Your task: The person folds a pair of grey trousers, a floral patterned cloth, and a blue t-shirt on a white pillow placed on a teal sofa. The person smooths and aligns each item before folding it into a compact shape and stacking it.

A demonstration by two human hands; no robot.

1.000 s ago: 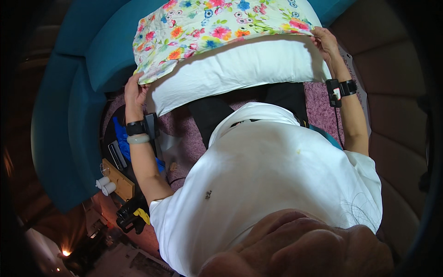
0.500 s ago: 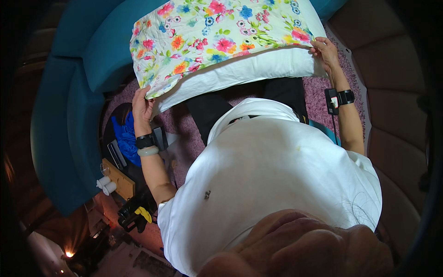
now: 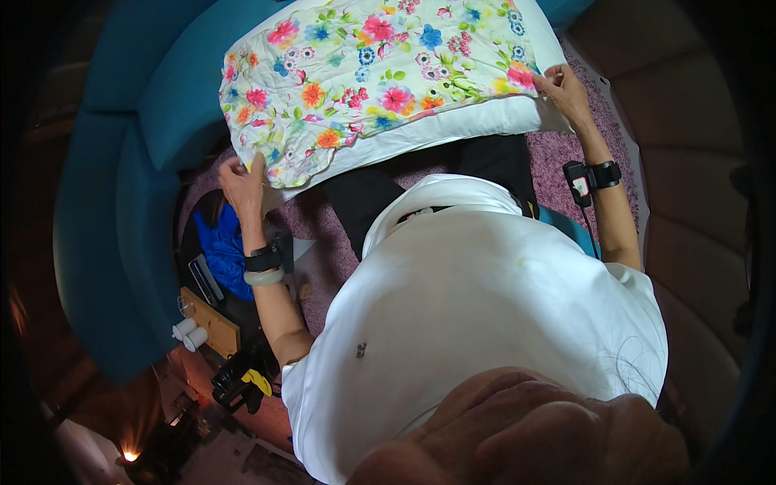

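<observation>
A white cloth printed with bright flowers (image 3: 396, 99) lies spread over a white padded surface (image 3: 465, 121) in front of me. My left hand (image 3: 244, 184) is at the cloth's near left corner, thumb and fingers closed on its edge. At the near right corner, my right hand (image 3: 566, 93) pinches the cloth between thumb and fingers. Small wrinkles run across the cloth, mostly on its left side. Along the near side, a strip of the white padding shows below the cloth's uneven edge.
A teal sofa (image 3: 105, 242) curves along the left. Beside it stand a wooden tray (image 3: 212, 323), white cups (image 3: 194, 338) and a blue cloth bundle (image 3: 222, 250). A brown padded seat (image 3: 687, 162) lines the right. Purple carpet (image 3: 550, 174) covers the floor.
The cloth's left side has shifted left and its near left corner has come lower over the padding. Both hands have moved slightly left with its edges.
</observation>
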